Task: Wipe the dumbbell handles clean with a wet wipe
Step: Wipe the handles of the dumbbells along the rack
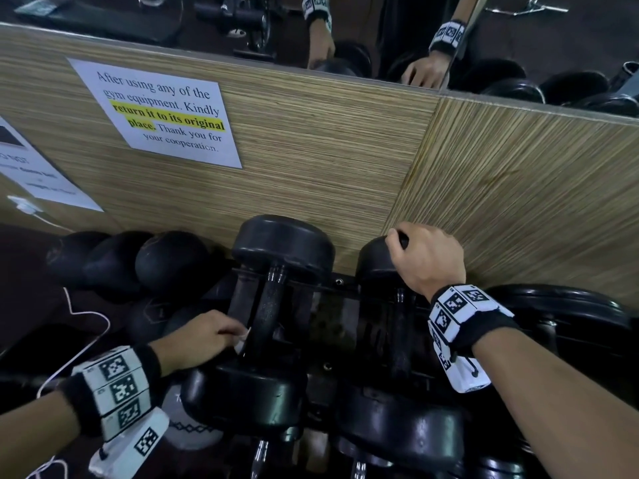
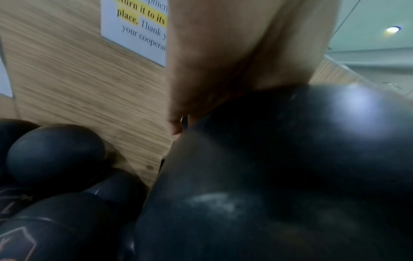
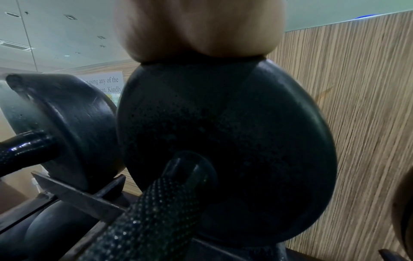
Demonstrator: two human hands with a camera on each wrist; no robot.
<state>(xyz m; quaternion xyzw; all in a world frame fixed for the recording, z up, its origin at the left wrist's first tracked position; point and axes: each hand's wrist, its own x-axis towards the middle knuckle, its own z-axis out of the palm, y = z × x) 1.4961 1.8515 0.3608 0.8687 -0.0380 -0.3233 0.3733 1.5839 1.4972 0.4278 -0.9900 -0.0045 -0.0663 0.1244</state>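
Observation:
Two black dumbbells lie side by side on a rack against a wood-grain wall. My left hand (image 1: 204, 337) holds a white wet wipe (image 1: 242, 340) against the near end of the left dumbbell's dark handle (image 1: 268, 312). Only a small edge of the wipe shows between the fingers. My right hand (image 1: 427, 257) grips the top of the right dumbbell's far head (image 1: 375, 261), fingers curled over its rim. The right wrist view has that round head (image 3: 223, 141) and its knurled handle (image 3: 152, 217) below my palm. In the left wrist view, the near head (image 2: 268, 176) fills most of the picture.
More black dumbbells and round weights (image 1: 138, 261) crowd the rack to the left and lower right. A white cable (image 1: 86, 326) runs down the left side. Paper notices (image 1: 162, 112) are stuck on the wall (image 1: 345, 160), with a mirror above.

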